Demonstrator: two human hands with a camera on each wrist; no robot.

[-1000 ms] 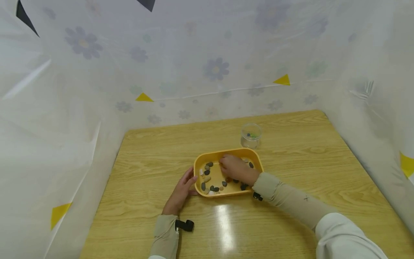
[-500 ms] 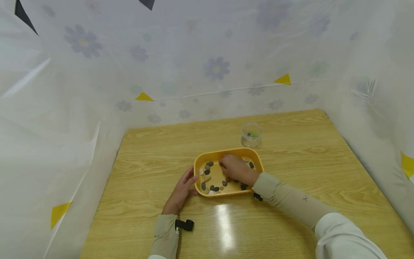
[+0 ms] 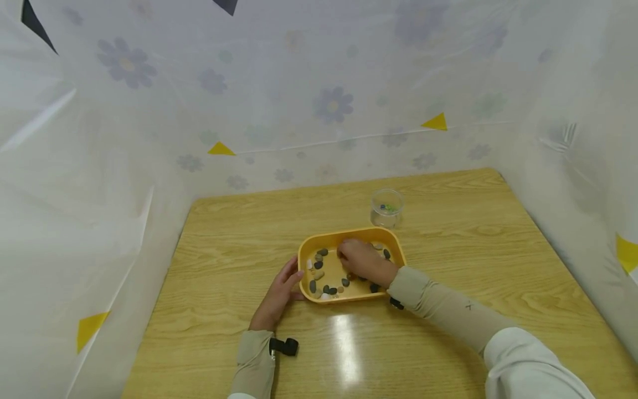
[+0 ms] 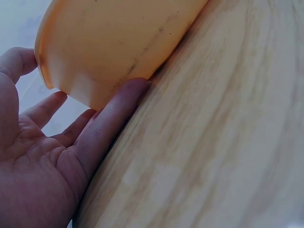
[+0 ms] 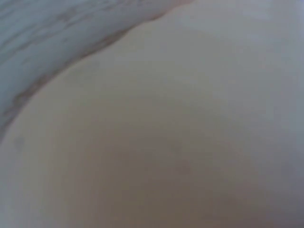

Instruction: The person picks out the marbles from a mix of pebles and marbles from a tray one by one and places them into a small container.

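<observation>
A yellow tray (image 3: 324, 300) with rounded corners holds several small stones, dark, tan and white, mostly along its edges. At its left end my left hand (image 3: 276, 296) grips it, one digit over the rim and the others spread against the outer wall. The left wrist view shows the hand (image 4: 61, 147) at the tray's wall (image 4: 114, 42), one finger low along the tabletop. My right hand (image 3: 363, 259) reaches down inside the tray, fingers bent toward the floor near the back wall. Its fingertips are hidden; I cannot tell whether they hold something. Blurred sleeve-like cloth fills most of the right wrist view.
A clear glass cup (image 3: 386, 219) with small green and blue pieces in it stands just behind the tray's right part. The wooden table (image 3: 239, 227) is bordered at the back and sides by hanging translucent sheeting (image 3: 279, 100) with a flower print.
</observation>
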